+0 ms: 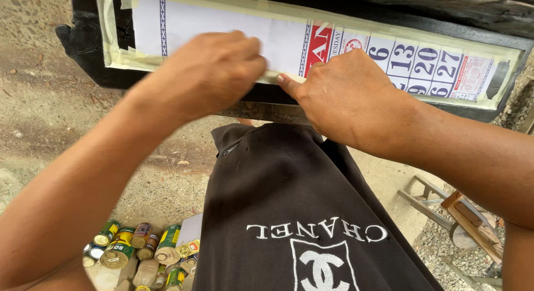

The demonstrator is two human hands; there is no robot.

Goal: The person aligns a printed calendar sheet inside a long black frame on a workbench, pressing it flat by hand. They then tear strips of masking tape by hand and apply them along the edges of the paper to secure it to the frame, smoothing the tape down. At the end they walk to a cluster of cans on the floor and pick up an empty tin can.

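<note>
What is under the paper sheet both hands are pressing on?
The paper sheet lies taped on a black panel, visible around its edges. The left hand and right hand cover its lower middle edge; the surface beneath the paper is hidden.

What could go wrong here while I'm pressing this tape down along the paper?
The left hand and right hand press masking tape along the lower edge of the calendar paper; uneven pressure might wrinkle it or leave gaps. The cans on the ground beside your legs could get kicked over.
</note>
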